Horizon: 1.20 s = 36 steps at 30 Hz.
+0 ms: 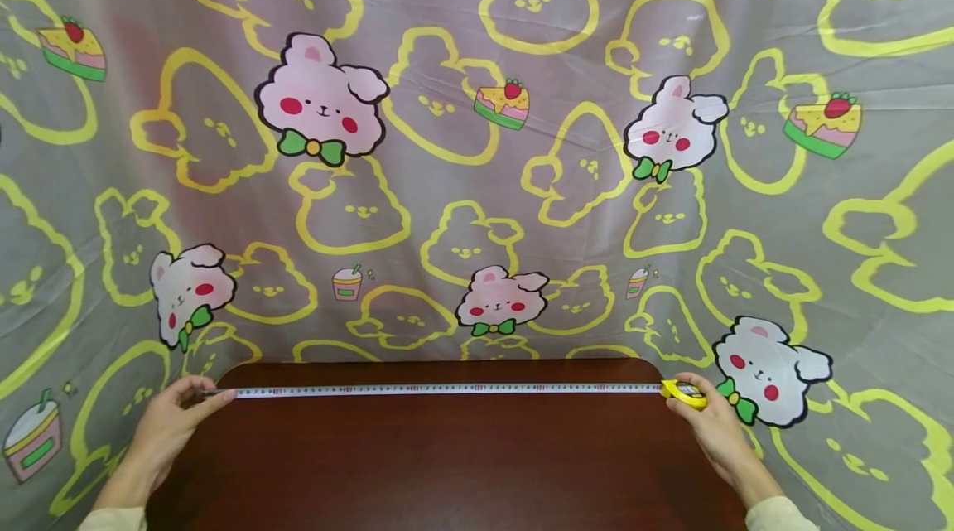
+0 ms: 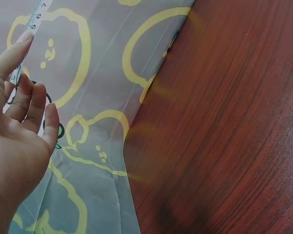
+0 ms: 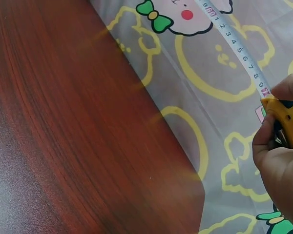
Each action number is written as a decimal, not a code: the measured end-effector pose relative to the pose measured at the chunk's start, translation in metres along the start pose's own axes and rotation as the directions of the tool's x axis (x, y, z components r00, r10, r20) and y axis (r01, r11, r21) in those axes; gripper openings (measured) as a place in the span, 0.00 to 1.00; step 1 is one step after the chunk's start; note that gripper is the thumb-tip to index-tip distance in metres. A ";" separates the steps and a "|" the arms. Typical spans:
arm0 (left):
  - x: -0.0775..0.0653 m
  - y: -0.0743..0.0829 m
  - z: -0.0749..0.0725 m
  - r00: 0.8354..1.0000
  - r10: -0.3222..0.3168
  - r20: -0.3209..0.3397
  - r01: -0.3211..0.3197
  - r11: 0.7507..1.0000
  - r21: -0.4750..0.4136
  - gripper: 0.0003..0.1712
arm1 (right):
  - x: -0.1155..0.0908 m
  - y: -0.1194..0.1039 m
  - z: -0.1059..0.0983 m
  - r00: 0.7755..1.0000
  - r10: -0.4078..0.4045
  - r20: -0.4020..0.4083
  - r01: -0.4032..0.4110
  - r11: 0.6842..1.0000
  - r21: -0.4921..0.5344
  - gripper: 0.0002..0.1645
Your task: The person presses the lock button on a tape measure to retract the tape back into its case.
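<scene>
A tape measure is drawn out between my two hands, its white blade (image 1: 447, 389) stretched straight across the far part of the dark table. At the left, my left hand (image 1: 173, 415) pinches the blade's free end between thumb and fingers; the left wrist view shows the same hand (image 2: 19, 117) with its other fingers loosely bent. On the right, my right hand (image 1: 711, 427) grips the yellow tape measure case (image 1: 684, 393). Close up in the right wrist view, thumb and fingers curl round the case (image 3: 285, 114), and the numbered blade (image 3: 239, 48) runs out of its mouth.
The brown wood-grained table (image 1: 447, 465) has rounded far corners. Behind and beside it hangs a grey curtain (image 1: 447, 183) printed with white rabbits, yellow outlines, cakes and cups. It meets the table's edge.
</scene>
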State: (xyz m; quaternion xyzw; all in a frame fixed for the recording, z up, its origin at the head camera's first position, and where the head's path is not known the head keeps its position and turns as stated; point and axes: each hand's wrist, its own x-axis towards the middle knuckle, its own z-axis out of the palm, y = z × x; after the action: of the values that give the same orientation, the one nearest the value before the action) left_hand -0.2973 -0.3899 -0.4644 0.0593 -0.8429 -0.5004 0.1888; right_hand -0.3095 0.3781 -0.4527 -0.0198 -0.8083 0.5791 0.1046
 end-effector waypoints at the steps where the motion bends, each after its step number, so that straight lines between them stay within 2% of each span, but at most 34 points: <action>1: 0.000 0.000 0.000 1.000 -0.004 0.001 0.004 1.000 0.001 0.25 | 0.000 0.000 0.000 1.000 -0.003 0.009 0.003 1.000 -0.002 0.35; 7: 0.001 0.001 0.000 0.999 -0.003 0.032 0.003 1.000 -0.007 0.23 | 0.001 0.000 0.004 0.998 -0.045 0.040 0.047 0.999 -0.027 0.34; 12: 0.000 0.005 0.002 0.998 0.016 0.053 -0.017 1.000 0.006 0.23 | 0.001 0.000 0.007 0.998 -0.060 0.021 0.061 0.997 -0.054 0.34; 24: -0.001 0.009 0.005 0.996 -0.018 0.087 0.014 0.999 0.052 0.24 | -0.003 -0.008 0.022 0.994 -0.099 0.034 0.101 0.994 -0.051 0.32; 31: -0.001 0.013 0.008 0.993 -0.032 0.116 0.023 0.997 0.072 0.26 | -0.006 -0.016 0.031 0.995 -0.076 0.063 0.078 0.996 -0.030 0.33; 36: -0.001 0.014 0.008 0.993 -0.018 0.118 0.008 0.996 0.085 0.25 | -0.007 -0.020 0.037 0.995 -0.083 0.060 0.084 0.996 -0.017 0.32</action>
State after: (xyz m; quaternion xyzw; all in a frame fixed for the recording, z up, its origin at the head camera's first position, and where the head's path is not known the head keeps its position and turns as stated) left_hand -0.2982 -0.3759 -0.4566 0.0429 -0.8725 -0.4683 0.1323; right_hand -0.3079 0.3364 -0.4466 0.0304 -0.8167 0.5667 0.1045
